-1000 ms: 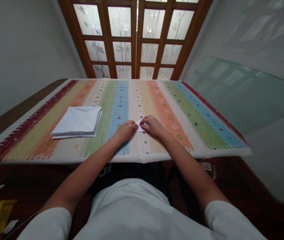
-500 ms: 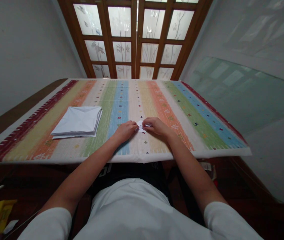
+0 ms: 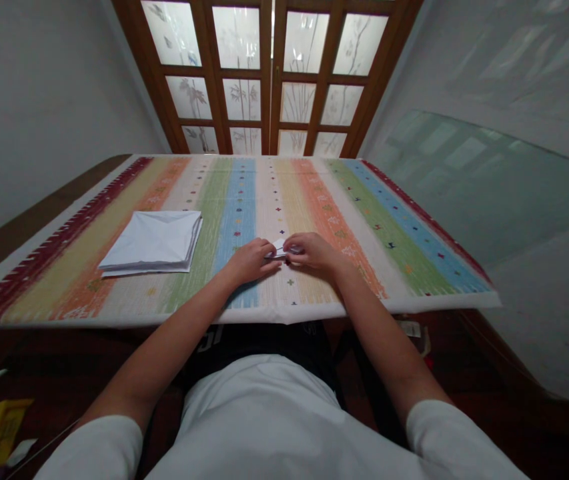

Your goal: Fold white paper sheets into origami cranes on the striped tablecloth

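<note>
Where left hand (image 3: 250, 261) and right hand (image 3: 313, 253) meet — folded paper (image 3: 279, 249) sits pinched between.

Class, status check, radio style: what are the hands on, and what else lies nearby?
Left hand, right hand: both at small folded white paper, on striped woven cloth. Folded white sheets off to the left, apart from hands.

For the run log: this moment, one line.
left hand: touching small folded paper | right hand: on its edge | beside: folded white sheets
</note>
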A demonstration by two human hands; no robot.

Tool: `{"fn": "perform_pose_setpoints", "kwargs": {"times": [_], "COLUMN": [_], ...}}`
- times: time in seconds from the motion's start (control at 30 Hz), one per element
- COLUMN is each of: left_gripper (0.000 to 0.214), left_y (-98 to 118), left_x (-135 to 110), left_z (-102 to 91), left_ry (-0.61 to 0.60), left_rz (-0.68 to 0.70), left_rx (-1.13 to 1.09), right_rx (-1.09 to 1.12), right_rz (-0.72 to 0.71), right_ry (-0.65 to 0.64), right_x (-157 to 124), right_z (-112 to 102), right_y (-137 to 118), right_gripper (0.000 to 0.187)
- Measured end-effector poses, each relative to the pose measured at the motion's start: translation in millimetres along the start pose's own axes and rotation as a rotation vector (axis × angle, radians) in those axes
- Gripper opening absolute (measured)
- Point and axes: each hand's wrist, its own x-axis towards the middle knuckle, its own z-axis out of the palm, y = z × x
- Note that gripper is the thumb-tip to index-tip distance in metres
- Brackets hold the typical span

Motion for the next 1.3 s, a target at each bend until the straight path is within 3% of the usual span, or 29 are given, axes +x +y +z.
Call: {"fn": "perform_pose_setpoints", "kwargs": {"times": [0.33, 0.47, 0.63, 0.83, 1.07, 1.2, 1.3], "left_gripper": [0.017, 0.009, 0.013, 0.02, 0.025, 0.044, 0.044], "left_y": [7, 6, -3, -6, -7, -11, -13], "left_x": [5, 5, 3, 6, 8, 4, 2], "left_z": [6.1, 5.3, -0.8, -8.8, -9.5, -1.6, 2.5], "left_ry": [0.021, 0.035, 0.098, 0.113, 0.117, 0.133, 0.195], "left_rz": [-0.067, -0.11, -0.142, -0.199, -0.247, -0.232, -0.099], "left_rx": [0.069, 0.033, -0.12, -0.306, -0.435, -0.4, -0.236], "right_rx": [-0.177, -0.069, 0.265, 0.32, 0.483, 0.493, 0.417], "right_rz": [0.084, 0.085, 0.063, 0.111, 0.218, 0.276, 0.282], "right_ry": [0.094, 0.106, 0.045, 0.129, 0.126, 0.137, 0.13], "right_x": [6, 2, -4, 0, 1, 2, 2], "right_z": [10, 7, 1, -3, -2, 4, 7], "right_y": [2, -4, -8, 1, 4, 5, 6], "right_gripper": [0.026, 0.032, 0.027, 0.03, 0.035, 0.041, 0.034]}}
